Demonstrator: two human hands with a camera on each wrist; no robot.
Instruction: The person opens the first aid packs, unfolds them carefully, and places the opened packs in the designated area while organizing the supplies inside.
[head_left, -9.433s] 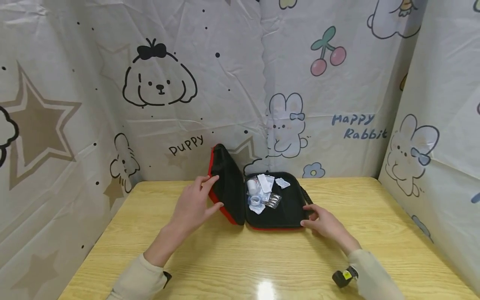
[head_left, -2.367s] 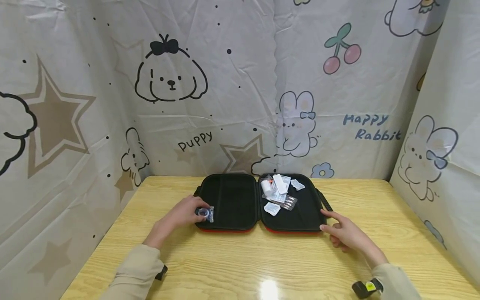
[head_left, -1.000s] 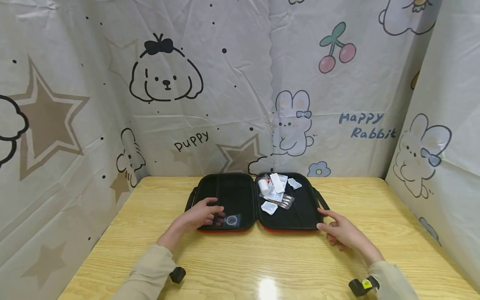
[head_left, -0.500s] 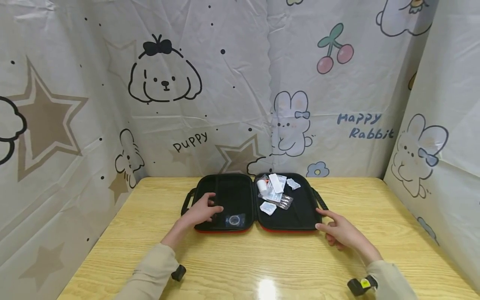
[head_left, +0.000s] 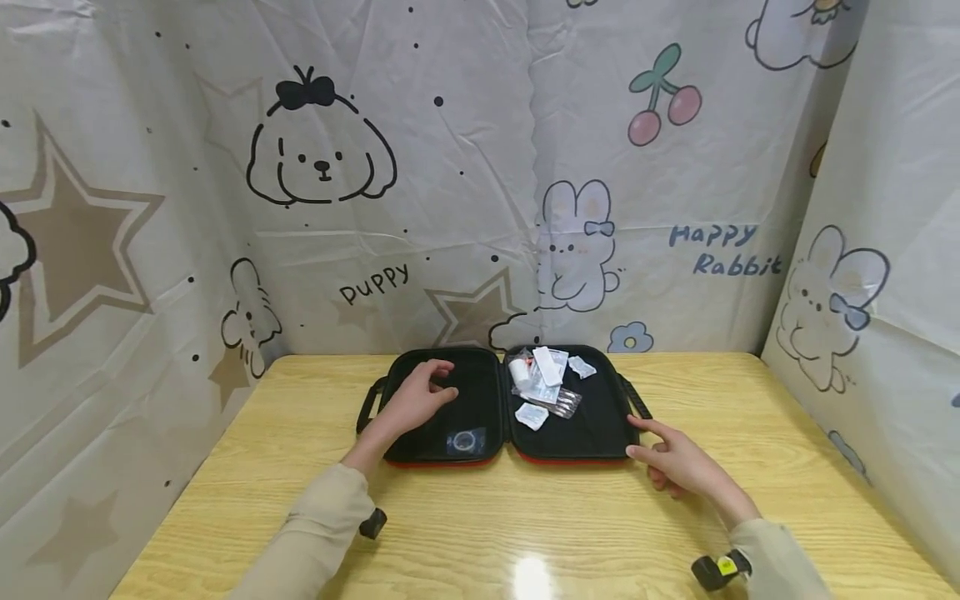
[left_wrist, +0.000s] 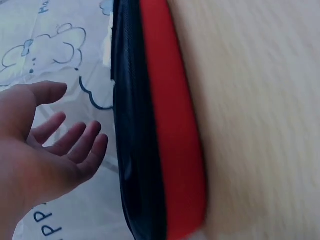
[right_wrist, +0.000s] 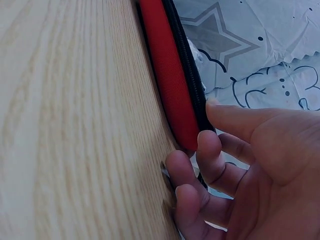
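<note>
A zip case (head_left: 450, 458), black inside and red outside, lies unfolded flat on the table. My left hand (head_left: 416, 398) hovers over its left half, fingers loosely bent and holding nothing; the left wrist view shows this hand beside the case wall. A small clear packet with a ring-shaped roll (head_left: 466, 442) lies at the front of that half. My right hand (head_left: 678, 458) grips the right half's front corner between thumb and fingers. In that half sit a white roll (head_left: 519, 372), a white strip (head_left: 548, 367), a packet of swabs (head_left: 564, 403) and white sachets (head_left: 532, 416).
The wooden table (head_left: 480, 525) extends in front of the case and to both sides. Patterned cloth (head_left: 465, 167) hangs behind and along the sides. Black carry handles stick out from the case's left (head_left: 367, 404) and right (head_left: 635, 397) ends.
The case's left half, tilted up at first, now lies flat. My left hand has let go of the ring-shaped roll's packet there and moved back and upward. My right hand stays at the corner.
</note>
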